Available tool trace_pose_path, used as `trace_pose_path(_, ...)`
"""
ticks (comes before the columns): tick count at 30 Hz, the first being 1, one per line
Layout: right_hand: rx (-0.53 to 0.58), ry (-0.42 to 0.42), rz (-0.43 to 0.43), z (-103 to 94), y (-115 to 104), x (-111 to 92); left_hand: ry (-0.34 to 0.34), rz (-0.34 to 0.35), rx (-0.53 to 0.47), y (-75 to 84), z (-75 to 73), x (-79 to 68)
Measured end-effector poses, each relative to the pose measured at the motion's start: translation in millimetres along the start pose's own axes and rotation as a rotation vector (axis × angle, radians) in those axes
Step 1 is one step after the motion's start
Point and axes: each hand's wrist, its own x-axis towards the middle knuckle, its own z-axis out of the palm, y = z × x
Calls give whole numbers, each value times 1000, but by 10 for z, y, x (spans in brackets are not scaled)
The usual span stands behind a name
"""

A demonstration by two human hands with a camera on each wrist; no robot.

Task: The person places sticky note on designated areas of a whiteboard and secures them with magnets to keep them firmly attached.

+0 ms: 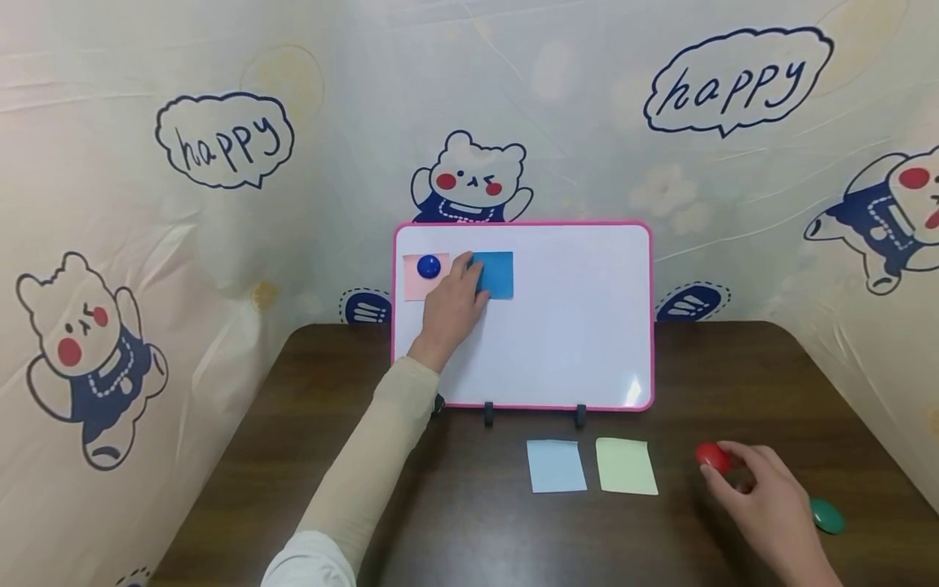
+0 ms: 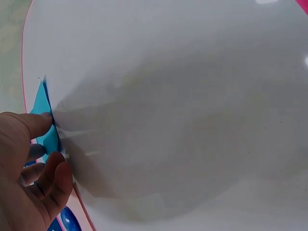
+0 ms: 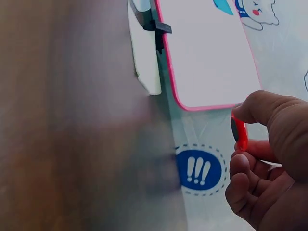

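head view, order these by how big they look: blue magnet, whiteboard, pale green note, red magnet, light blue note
1. Whiteboard
2. Pale green note and light blue note: look alike, not ranked
3. Red magnet and blue magnet: red looks bigger but is nearer the camera, so unsure

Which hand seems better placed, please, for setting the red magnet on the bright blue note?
Probably the right hand: it pinches the red magnet, while the left hand is occupied at the bright blue note on the whiteboard.
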Motion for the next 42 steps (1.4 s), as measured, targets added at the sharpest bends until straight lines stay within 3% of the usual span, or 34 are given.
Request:
trace_pose_path(5, 2, 42, -76, 2, -168, 109, 5, 4, 4, -25, 16, 3)
trace_pose_path(12, 32, 10, -91, -17, -426, 305, 4, 9, -6, -37, 33, 11)
trace_pose_path(21, 92, 59, -235, 28, -675, 506, -4, 10, -8, -17, -2, -21)
trace_pose_path(32, 159, 57, -277, 92, -947, 687, 8, 11, -2, -34, 9, -47)
trace_pose_path(42, 214, 80, -369, 164, -1189, 868, 9, 6, 1, -7, 2, -60)
